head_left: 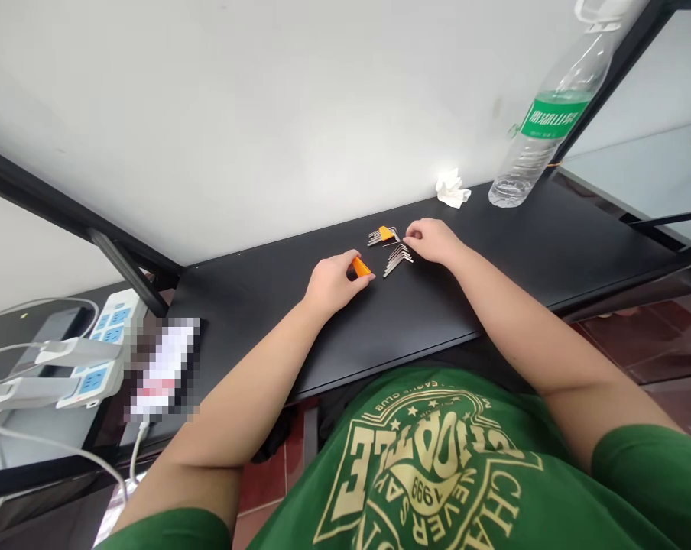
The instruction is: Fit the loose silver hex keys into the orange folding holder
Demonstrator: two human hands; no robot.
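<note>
My left hand [335,284] is closed around an orange plastic hex key holder [361,266], just above the black tabletop. Between the thumb and fingers of my right hand [430,238] is the end of a thin, dark hex key [392,244]; the fingertips partly hide it. Several loose L-shaped hex keys [398,260] lie side by side on the table between both hands. Behind them rests a second orange holder [385,233] with several silver hex keys in it.
A crumpled white tissue [452,189] and a large clear bottle with a green label [543,126] stand by the wall. To the left are a phone with a blurred screen [165,367], a power strip [102,344] with white plugs, and cables. Black metal posts flank the table [254,305].
</note>
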